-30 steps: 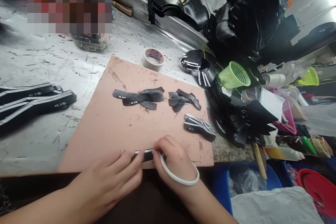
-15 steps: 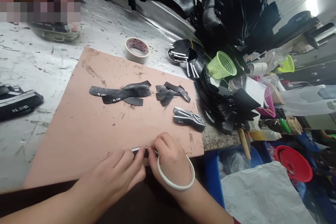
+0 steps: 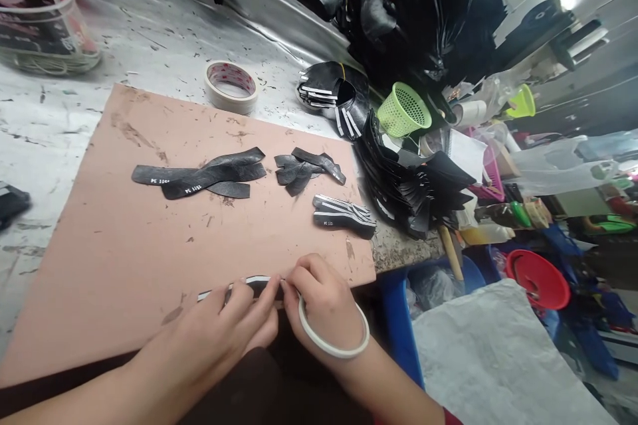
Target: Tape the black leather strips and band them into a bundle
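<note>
My left hand (image 3: 219, 322) is closed on a black strip (image 3: 259, 287) with a white edge, near the front edge of the pinkish board (image 3: 149, 239). Against its fingertips, my right hand (image 3: 319, 299) pinches the strip's right end. A thin white tape roll (image 3: 331, 350) hangs round my right hand and wrist. Behind them on the board lie long black strips (image 3: 199, 176), shorter black pieces (image 3: 309, 169) and a stack of white-edged strips (image 3: 343, 216).
A wider tape roll (image 3: 230, 87) stands behind the board. Bundled black pieces (image 3: 333, 94), a green basket (image 3: 405, 110) and a black stack (image 3: 399, 186) are at right. A plastic tub (image 3: 50, 33) is back left; a blue bin (image 3: 399, 325) sits below right.
The view has shifted, so the board and its pieces appear farther left. More of the white-edged strip shows to the left of my left fingers. Both hands keep their hold.
</note>
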Available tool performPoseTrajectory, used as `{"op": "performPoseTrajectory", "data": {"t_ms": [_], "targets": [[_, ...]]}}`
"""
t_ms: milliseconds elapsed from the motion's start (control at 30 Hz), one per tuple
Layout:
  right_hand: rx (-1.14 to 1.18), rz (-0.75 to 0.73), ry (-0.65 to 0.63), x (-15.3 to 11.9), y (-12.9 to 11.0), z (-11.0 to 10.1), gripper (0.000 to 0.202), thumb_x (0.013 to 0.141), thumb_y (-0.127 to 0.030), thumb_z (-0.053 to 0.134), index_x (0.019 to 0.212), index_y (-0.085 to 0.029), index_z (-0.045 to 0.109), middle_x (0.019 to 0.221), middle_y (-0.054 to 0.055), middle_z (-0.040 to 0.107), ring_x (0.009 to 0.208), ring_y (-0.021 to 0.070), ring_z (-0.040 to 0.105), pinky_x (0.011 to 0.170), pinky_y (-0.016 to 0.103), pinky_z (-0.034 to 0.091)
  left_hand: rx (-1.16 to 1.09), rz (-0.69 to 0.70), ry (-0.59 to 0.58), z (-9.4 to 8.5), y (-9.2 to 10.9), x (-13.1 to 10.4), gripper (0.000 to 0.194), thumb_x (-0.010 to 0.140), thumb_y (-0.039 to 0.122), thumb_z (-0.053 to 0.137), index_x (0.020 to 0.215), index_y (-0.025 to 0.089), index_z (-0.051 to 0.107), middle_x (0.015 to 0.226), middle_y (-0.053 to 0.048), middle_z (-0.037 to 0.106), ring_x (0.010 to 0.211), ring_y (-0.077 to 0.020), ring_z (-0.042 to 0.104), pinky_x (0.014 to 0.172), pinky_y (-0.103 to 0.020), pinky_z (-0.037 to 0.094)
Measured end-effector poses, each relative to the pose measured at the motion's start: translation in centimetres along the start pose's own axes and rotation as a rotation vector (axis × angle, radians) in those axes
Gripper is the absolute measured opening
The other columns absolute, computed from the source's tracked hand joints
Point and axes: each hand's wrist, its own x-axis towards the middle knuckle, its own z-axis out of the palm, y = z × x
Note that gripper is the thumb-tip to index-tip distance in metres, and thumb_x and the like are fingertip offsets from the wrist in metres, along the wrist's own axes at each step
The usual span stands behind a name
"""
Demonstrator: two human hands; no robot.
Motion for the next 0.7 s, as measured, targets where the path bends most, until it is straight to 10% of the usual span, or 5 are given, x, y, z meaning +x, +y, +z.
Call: {"op": "performPoseTrajectory", "data": {"t_ms": [300, 700], "targets": [[0.066, 0.027, 0.011, -0.3, 1.3, -0.5, 0.016, 0.082, -0.008, 0.042, 0.072, -0.019, 0.047, 0.073, 0.003, 0.052, 0.064, 0.0146, 0.049, 0.059, 0.025, 0.042, 0.164, 0.252, 0.041, -0.8, -0.7, 1.9, 0.038, 0.073, 0.018, 0.057, 0.111, 0.025, 0.054, 0.120, -0.005, 0.057, 0.096, -0.0238, 0.053, 0.077, -0.034, 0.051], [0.081, 0.061, -0.021, -0.3, 2.9, -1.2, 0.012, 0.079, -0.009, 0.043, 0.074, -0.019, 0.047, 0.076, 0.003, 0.052, 0.069, 0.0164, 0.050, 0.063, 0.027, 0.043, 0.102, 0.263, 0.123, -0.4, 0.4, 3.6, 0.021, 0.075, 0.019, 0.053, 0.095, 0.024, 0.060, 0.113, -0.005, 0.061, 0.097, -0.0251, 0.052, 0.086, -0.037, 0.041]]}}
